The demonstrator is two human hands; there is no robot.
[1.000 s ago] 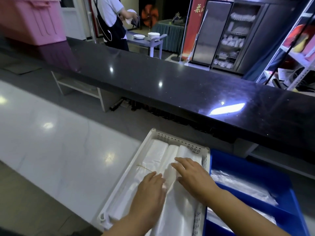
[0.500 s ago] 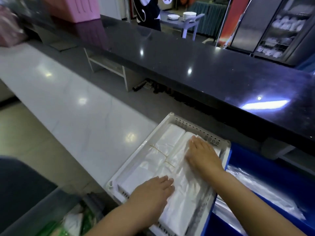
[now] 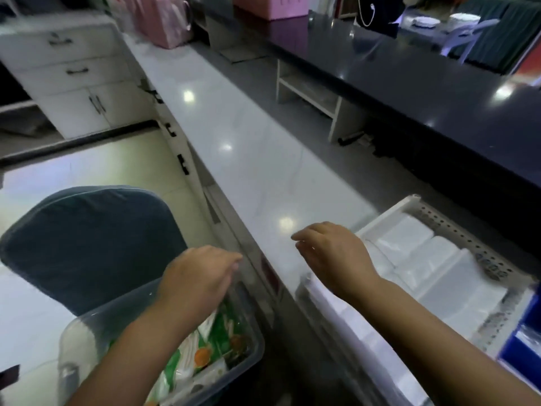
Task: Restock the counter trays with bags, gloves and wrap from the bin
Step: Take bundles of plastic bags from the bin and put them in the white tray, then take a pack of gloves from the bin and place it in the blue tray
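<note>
The bin [image 3: 96, 323] sits on the floor left of the desk [image 3: 248, 159], with packets [image 3: 205, 347] in it, and the tray [image 3: 389, 212] of bags [image 3: 433, 276] lies on the desk's right

One head-worn wide-angle camera is looking forward and steeply down from close above the white worktop [image 3: 234, 136], tilting leftward. It is taking in the clear bin [image 3: 87, 326] at lower left, the white tray [image 3: 409, 200] at right, both forearms near the lens.

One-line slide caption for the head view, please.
Left hand reaches into the clear bin; right hand hovers by the white tray.
</note>
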